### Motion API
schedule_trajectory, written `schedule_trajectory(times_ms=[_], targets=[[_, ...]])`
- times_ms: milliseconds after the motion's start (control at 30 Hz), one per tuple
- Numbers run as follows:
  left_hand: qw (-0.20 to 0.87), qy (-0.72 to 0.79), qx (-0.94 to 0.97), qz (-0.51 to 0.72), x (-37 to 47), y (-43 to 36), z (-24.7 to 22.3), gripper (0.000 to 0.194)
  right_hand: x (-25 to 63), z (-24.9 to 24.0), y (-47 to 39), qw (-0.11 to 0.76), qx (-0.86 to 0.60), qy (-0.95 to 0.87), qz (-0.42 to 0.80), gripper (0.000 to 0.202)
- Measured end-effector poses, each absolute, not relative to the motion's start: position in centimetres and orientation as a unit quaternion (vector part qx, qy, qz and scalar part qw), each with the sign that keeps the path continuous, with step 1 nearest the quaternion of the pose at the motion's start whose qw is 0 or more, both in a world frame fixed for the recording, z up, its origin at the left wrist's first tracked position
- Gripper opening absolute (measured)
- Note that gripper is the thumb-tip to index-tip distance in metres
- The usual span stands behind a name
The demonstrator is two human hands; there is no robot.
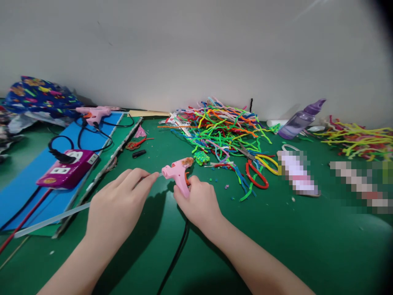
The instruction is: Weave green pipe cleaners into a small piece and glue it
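Note:
My right hand (201,200) is closed around the handle of a pink glue gun (178,172), whose nozzle end is stained brown and points away to the right. A black cord runs down from its handle. My left hand (118,205) pinches a long translucent glue stick (55,219). One end of the stick meets the back of the gun; the other sticks out past my wrist to the left. How deep the stick sits in the gun cannot be made out. A small green knotted piece (202,157) lies just beyond the nozzle.
A purple power strip (66,170) and a second pink glue gun (93,114) rest on a blue board (18,200) at left. Behind lies a heap of pipe cleaners (221,123), with scissors (256,174) beside it. A purple bottle (297,123) leans at right.

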State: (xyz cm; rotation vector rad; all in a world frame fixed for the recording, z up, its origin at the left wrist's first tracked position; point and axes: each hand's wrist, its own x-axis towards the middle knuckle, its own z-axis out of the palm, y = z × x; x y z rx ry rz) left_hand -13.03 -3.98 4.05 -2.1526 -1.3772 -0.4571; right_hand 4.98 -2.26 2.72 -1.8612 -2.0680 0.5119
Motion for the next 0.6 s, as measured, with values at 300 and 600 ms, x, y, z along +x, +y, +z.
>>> schedule_trajectory(times_ms=[300,600], targets=[[0.266,-0.512,-0.800,-0.164,-12.89,-3.94,4.04,0.021,4.88,2.75,-2.33,0.142,-0.645,-0.729,0.180,0.029],[0.259,-0.522,-0.798,-0.154,-12.73,-3.84,3.93,0.022,4.80,3.02,-2.35,0.130,-0.644,-0.736,0.162,0.026]])
